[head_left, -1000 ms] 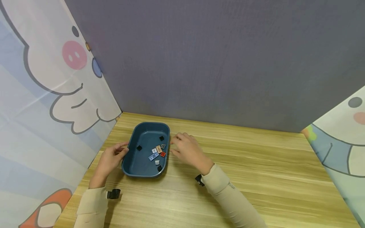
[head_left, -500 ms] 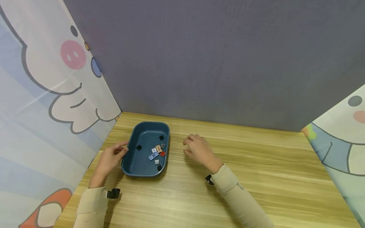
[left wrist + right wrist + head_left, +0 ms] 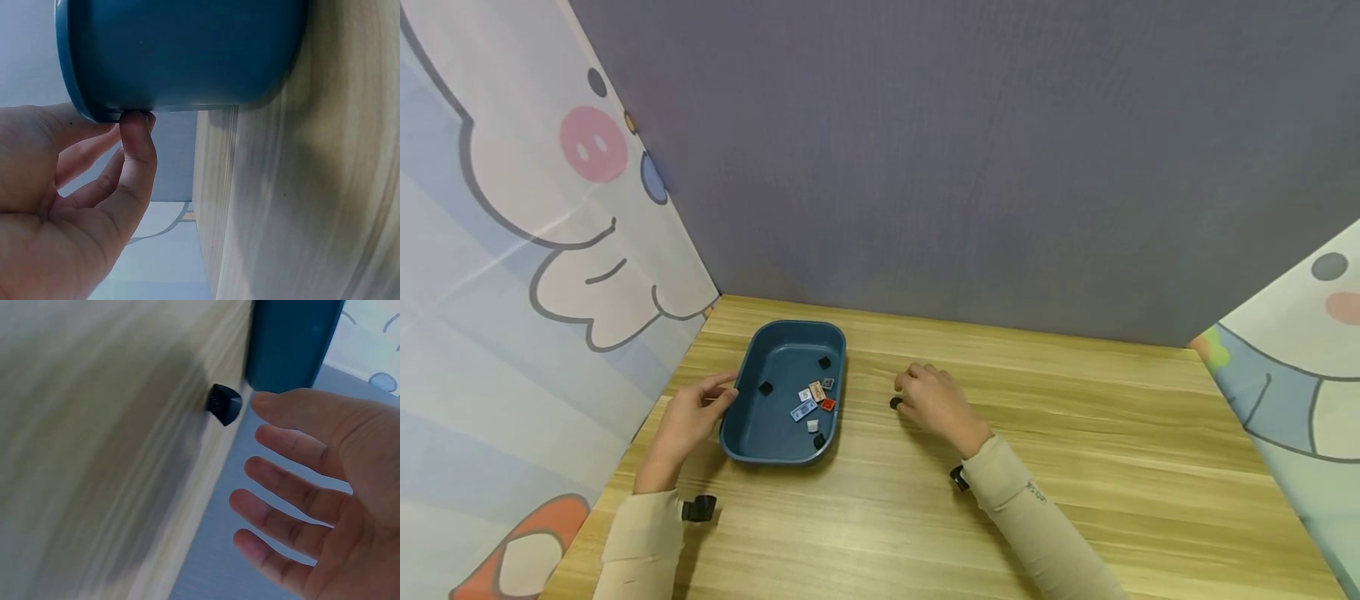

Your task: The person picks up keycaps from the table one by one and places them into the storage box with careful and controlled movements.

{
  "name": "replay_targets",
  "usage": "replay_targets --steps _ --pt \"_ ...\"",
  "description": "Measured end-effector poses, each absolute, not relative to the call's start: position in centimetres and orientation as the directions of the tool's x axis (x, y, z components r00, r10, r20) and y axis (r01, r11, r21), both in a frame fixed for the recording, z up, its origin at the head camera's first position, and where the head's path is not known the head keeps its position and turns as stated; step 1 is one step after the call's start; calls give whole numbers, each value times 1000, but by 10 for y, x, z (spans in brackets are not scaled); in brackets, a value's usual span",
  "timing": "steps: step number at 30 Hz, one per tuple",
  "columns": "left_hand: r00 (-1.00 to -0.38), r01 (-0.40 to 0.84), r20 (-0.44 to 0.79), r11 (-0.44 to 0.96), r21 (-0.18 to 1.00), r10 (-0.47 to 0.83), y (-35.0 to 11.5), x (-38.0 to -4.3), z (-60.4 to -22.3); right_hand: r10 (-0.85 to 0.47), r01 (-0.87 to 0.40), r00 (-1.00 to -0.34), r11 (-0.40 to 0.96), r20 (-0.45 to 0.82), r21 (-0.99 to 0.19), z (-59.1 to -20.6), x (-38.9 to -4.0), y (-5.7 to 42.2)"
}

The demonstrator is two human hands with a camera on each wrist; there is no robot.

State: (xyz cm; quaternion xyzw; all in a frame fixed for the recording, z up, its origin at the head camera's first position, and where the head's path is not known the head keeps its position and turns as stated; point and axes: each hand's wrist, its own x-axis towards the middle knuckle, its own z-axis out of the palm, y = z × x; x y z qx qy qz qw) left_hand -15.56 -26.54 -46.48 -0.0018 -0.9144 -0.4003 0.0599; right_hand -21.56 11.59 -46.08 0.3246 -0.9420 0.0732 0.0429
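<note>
A dark blue rectangular tray (image 3: 756, 429) sits at the left of the wooden table with several small keycaps inside. Among them are a wide light blue keycap (image 3: 803, 411), a red one (image 3: 827, 405) and a tan one (image 3: 817, 392). My left hand (image 3: 685, 425) touches the tray's left rim with thumb and fingertips; its thumb (image 3: 138, 147) rests against the tray wall in the left wrist view. Right of the tray, a black keycap (image 3: 224, 404) stands on the table. My right hand (image 3: 938, 407) is beside it, fingers spread and loosely bent, holding nothing.
The wood-grain table (image 3: 1075, 442) runs to the right of both hands. A grey panel (image 3: 955, 167) closes off the back. Cartoon-printed cloth (image 3: 550, 333) hangs along the left side, and similar cloth stands at the right.
My right hand has moved right, away from the tray's right rim, and a black keycap now shows on the table at its fingertips. The left hand and tray have stayed put.
</note>
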Motion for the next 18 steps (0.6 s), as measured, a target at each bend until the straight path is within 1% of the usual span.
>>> replay_targets --steps 18 --pt "-991 60 124 684 727 -45 -266 -156 -466 -559 -562 -827 822 58 -89 -472 -219 111"
